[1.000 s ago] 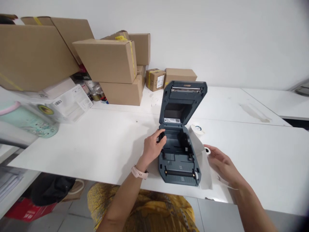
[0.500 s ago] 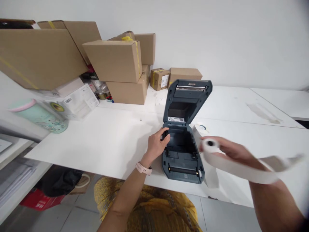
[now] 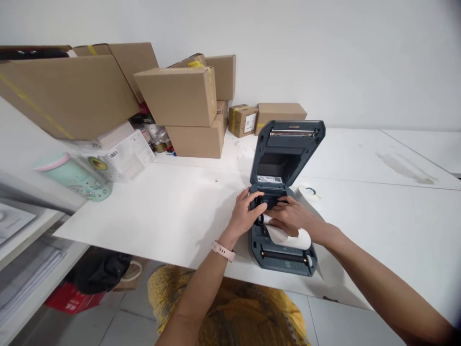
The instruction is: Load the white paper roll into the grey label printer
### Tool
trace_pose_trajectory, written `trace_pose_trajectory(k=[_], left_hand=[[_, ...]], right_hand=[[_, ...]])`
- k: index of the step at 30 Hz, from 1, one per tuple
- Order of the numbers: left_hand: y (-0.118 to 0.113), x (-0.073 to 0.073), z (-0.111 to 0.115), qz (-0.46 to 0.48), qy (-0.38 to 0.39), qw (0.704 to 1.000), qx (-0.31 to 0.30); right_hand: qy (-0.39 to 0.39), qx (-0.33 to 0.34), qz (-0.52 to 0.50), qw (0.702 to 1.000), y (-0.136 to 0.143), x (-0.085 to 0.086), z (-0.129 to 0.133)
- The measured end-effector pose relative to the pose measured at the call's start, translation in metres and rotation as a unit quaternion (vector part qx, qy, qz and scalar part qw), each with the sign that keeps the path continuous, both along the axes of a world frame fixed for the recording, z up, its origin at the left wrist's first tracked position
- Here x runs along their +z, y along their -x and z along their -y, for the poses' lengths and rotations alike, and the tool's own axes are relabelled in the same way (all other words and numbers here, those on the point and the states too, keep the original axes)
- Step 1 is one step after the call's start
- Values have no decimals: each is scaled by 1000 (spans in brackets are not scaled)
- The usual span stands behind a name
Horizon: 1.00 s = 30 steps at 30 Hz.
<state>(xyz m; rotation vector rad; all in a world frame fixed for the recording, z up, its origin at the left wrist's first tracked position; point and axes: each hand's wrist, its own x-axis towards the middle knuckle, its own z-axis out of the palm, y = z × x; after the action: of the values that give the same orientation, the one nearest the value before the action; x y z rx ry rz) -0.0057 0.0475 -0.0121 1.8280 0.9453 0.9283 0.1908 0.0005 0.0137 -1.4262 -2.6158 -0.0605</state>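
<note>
A dark grey label printer (image 3: 284, 265) stands on the white table with its lid raised. My right hand (image 3: 293, 217) is closed on a white paper roll (image 3: 297, 239) inside the printer's bay, and a loose flap of paper curls toward the front roller. At the bay's left rim, my left hand (image 3: 247, 211) grips the printer's inner left edge with thumb and fingers. Part of the roll is hidden under my right hand. Another white roll (image 3: 308, 193) stands just right of the printer, its paper strip trailing along the table.
Stacked cardboard boxes (image 3: 176, 96) fill the back left, and two smaller boxes (image 3: 281, 114) stand behind the printer. A mint tumbler (image 3: 79, 179) lies tilted beside a white box (image 3: 126, 156). A shelf (image 3: 32, 230) is at lower left.
My right hand has moved left with the paper roll, from beside the printer into its open bay. My left hand remains at the printer's left edge. The view has shifted slightly.
</note>
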Motion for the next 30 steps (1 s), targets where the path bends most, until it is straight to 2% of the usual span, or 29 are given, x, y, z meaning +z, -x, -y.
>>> trace_pose_trajectory(k=[4, 7, 10, 15, 21, 30], left_hand=[[-1, 2, 0, 17, -2, 1000, -19], [1, 4, -1, 23, 11, 999, -31], [4, 3, -2, 38, 23, 997, -63], [8, -1, -3, 40, 45, 993, -102], [4, 0, 2, 53, 51, 993, -95], [0, 0, 2, 69, 54, 993, -77]], right_hand=[[64, 5, 1, 998, 1, 8, -2], [61, 18, -55, 996, 0, 11, -2], [37, 19, -47, 998, 3, 13, 3], [-24, 13, -83, 996, 12, 8, 44], [-100, -38, -123, 987, 23, -7, 105], [-103, -47, -121, 986, 27, -7, 120]])
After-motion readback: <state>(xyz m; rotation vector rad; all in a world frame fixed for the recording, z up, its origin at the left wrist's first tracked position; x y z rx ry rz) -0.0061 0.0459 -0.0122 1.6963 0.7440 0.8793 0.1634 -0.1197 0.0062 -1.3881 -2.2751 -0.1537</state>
